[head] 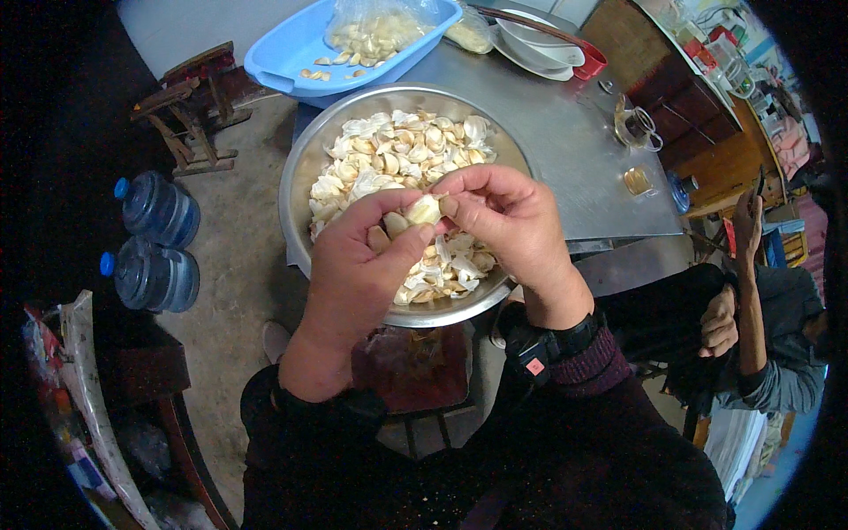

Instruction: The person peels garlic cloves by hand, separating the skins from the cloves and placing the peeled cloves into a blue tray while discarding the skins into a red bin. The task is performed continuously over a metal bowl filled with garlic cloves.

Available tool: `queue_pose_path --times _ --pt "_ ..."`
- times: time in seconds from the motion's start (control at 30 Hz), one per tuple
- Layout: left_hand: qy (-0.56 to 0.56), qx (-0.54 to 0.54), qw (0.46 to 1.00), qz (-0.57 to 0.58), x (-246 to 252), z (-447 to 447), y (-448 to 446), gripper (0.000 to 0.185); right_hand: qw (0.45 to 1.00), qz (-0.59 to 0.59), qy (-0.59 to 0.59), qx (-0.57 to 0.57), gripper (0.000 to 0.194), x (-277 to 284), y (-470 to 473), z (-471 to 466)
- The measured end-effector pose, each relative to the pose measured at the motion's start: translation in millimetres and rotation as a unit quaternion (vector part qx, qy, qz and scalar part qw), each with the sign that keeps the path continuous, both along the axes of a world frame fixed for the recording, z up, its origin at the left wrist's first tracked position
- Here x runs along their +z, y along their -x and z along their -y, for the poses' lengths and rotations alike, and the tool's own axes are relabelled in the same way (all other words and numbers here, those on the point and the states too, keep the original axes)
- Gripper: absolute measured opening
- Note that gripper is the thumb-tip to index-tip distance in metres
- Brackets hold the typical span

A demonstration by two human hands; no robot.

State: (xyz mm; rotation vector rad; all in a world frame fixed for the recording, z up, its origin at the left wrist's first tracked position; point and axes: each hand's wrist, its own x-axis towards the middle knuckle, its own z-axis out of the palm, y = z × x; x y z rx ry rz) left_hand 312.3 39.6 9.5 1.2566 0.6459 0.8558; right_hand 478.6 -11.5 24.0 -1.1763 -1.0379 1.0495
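Note:
Above a wide steel basin [296, 159] full of garlic cloves [411, 149] and loose papery skins, both my hands meet. My left hand [371, 265] holds a few garlic cloves [387, 232] in its curled fingers. One pale clove [424, 210] sits higher, pinched between its thumb and fingers. The thumb and forefinger of my right hand [510, 218] grip the upper right end of that same clove. Behind the basin stands a blue plastic tub [285, 46]. In it are a clear plastic bag [381, 26] of pale cloves and several loose cloves [344, 59].
A steel table [583, 179] carries stacked white bowls [540, 43], a red ladle [589, 61], a glass pitcher [633, 126] and a cup [637, 181]. Two water jugs [159, 275] stand on the floor at left. Another person [788, 298] sits at right.

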Motion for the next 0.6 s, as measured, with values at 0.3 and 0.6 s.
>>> queue_pose_path --times 0.3,0.6 --pt "0.072 -0.026 0.997 0.03 3 -4 7 0.03 1.0 -0.01 -0.005 -0.02 0.007 -2 8 -1" --pt "0.088 -0.037 0.995 0.042 -5 -11 9 0.03 0.989 0.138 -0.056 0.021 0.009 -8 8 3"
